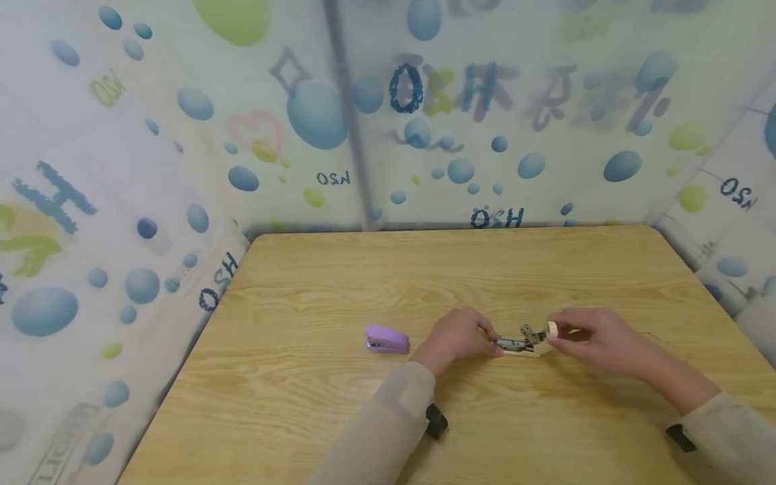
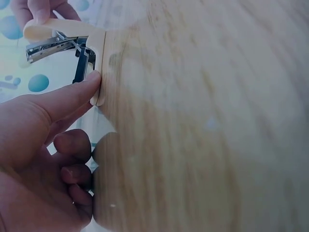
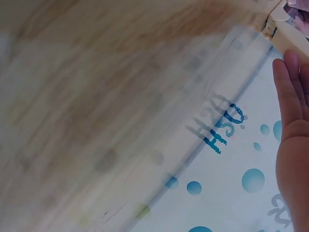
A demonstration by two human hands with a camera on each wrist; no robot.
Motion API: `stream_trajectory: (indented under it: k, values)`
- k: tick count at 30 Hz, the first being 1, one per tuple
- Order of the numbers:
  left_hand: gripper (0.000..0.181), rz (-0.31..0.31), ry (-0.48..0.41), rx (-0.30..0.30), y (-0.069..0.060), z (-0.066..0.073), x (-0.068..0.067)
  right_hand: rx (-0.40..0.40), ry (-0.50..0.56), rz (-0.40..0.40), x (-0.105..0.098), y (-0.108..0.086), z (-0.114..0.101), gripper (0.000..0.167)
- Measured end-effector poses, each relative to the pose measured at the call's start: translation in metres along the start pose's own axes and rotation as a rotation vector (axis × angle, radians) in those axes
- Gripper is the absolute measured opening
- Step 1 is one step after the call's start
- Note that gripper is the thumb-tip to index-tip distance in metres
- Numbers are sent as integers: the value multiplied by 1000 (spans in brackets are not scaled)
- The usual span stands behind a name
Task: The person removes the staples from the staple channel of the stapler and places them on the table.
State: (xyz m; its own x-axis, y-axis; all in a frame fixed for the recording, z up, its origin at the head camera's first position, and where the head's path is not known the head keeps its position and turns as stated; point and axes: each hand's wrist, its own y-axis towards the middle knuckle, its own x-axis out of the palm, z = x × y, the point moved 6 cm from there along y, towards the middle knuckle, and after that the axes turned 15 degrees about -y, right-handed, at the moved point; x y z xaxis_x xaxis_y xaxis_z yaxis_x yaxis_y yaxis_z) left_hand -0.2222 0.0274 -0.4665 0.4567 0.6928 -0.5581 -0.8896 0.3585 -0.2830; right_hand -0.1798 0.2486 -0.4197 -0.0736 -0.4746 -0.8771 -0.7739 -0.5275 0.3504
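A cream stapler (image 1: 539,349) lies on the table in the head view, its top swung far up from its base and its metal insides showing. My left hand (image 1: 462,333) pinches the end of the base between thumb and fingers. At the other side, my right hand (image 1: 597,337) grips the raised cream top. The left wrist view shows the left thumb (image 2: 87,87) pressed on the base, with the metal magazine (image 2: 50,48) hanging under the lifted cover (image 2: 67,27). Only part of the stapler (image 3: 287,37) appears in the right wrist view, beside the right fingers.
A small purple stapler (image 1: 386,339) rests on the wooden table (image 1: 339,283), left of my left hand. Behind the table and along both sides hang pale walls (image 1: 400,195) printed with blue and green bubbles and letters.
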Motion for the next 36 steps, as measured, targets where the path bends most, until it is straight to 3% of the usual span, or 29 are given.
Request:
stream_trajectory:
  k: [8, 15, 19, 27, 36]
  values:
    - [19, 9, 11, 2, -1, 1, 1, -27, -28, -3, -3, -2, 11, 36]
    - [19, 27, 29, -11, -2, 3, 1, 3, -22, -144, -7, -6, 28, 30]
    - [19, 32, 33, -15, -2, 3, 1, -11, -22, -185, -8, -9, 33, 32]
    - [19, 39, 36, -23, -3, 3, 0, 133, -17, -327, -6, -19, 45, 45]
    - [18, 47, 19, -31, -3, 1, 1, 209, -43, -333, -4, -23, 48, 49]
